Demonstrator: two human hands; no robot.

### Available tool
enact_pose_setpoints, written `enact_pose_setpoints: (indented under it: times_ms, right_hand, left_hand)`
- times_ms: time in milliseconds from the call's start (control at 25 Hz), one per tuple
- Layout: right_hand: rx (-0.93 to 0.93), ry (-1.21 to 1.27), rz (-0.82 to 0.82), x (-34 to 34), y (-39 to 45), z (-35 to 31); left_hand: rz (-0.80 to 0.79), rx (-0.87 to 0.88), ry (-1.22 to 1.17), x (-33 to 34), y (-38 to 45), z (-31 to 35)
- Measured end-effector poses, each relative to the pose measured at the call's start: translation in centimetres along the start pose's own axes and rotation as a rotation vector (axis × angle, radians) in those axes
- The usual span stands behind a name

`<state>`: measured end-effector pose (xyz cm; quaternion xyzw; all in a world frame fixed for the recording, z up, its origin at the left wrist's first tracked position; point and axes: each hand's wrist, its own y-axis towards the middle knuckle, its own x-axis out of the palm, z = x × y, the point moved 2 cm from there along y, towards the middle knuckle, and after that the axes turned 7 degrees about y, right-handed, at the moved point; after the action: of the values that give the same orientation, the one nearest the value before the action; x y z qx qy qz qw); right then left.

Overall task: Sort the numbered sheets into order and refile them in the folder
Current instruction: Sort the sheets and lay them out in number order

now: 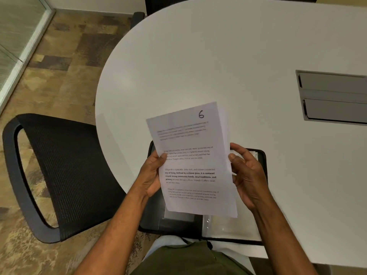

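Above the open folder (210, 225) on the table (218, 66), the left hand (153, 175) and right hand (246, 171) pinch opposite edges of the sheets (190, 155), page 6 showing, probably to read the numbers.

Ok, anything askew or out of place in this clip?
Only mildly: the stack of white printed sheets, top one marked 6, is unevenly fanned along its right edge between the left hand and right hand. The open black zip folder beneath looks normal.
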<state>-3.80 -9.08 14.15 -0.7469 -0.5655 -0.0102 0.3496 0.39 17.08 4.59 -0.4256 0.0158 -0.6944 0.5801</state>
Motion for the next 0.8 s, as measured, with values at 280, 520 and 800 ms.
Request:
enact_pose_setpoints:
  times_ms: [280, 520, 800]
  right_hand:
    - [-0.005, 0.039, 0.077, 1.1, -0.1, -0.3]
    - [-0.148, -0.125, 0.07, 2.1, -0.9, -1.2]
    - [-0.047, -0.329, 0.03, 1.9, -0.8, -1.3]
  left_hand:
    - [-0.048, -0.01, -0.004, -0.1, 0.4, -0.2]
    - [0.061, -0.07, -0.029, -0.1, 0.2, -0.6]
    - [0.101, -0.059, -0.097, -0.6, -0.2, -0.3]
